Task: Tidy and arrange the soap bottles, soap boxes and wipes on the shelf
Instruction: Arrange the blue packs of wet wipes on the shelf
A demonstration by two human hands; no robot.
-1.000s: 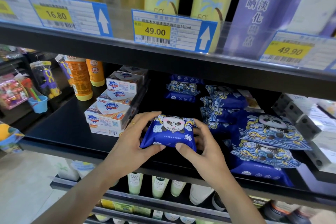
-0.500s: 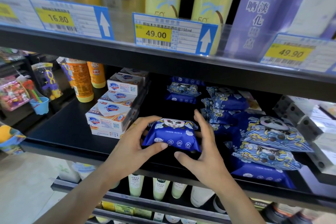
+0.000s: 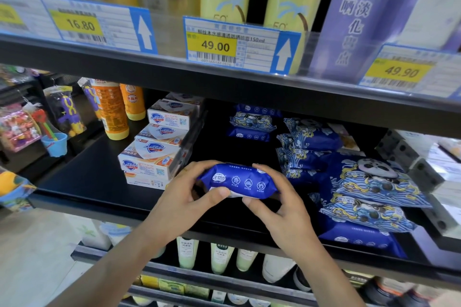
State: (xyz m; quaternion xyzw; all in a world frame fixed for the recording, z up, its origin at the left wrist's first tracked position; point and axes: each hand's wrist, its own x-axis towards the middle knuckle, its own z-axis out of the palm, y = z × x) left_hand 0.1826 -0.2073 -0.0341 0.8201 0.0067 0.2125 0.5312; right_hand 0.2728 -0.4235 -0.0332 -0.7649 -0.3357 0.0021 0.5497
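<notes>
Pinching a blue wipes pack point(image 3: 238, 180) at both ends, left hand point(image 3: 185, 200) and right hand point(image 3: 282, 209), above bare shelf point(image 3: 82, 182) front edge.

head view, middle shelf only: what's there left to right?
Orange soap bottles → stacked soap boxes → blue wipes pack held by the left hand and right hand → pile of panda wipes packs → white boxes at the right edge.

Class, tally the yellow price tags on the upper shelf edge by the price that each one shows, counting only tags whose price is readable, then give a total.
16.80 tag: 1
49.00 tag: 1
49.90 tag: 1
Total: 3
</notes>
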